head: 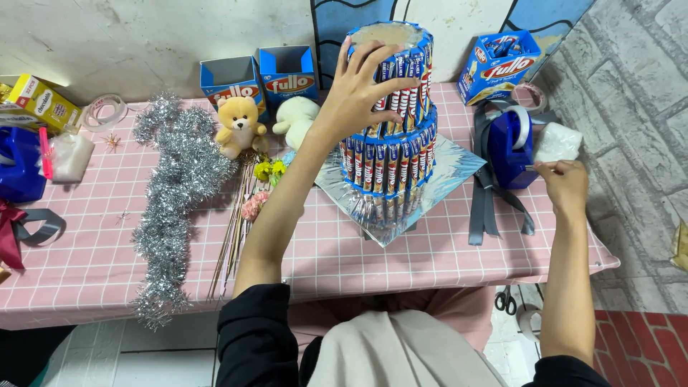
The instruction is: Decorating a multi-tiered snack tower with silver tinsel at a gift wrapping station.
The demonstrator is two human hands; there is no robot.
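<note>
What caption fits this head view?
Left hand steadies a tiered tower of wrapped snack sticks; right hand pulls tape at blue dispenser.

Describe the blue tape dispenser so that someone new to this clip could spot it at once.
Start at the tiered tower of snack sticks under the left hand. Just to its right on the pink checked tablecloth stands the tape dispenser, beside the right hand: solid dark blue, unlike the printed boxes behind.

A counter (344,251) under a pink checked cloth carries a silver tinsel garland (172,193), a small teddy bear (239,125), open blue boxes (261,77) and thin sticks (233,229). A snack tower (390,143) stands on a silver board (451,168) near the middle. At the right lie a blue tape dispenser (510,147) and grey ribbon (481,208).
</note>
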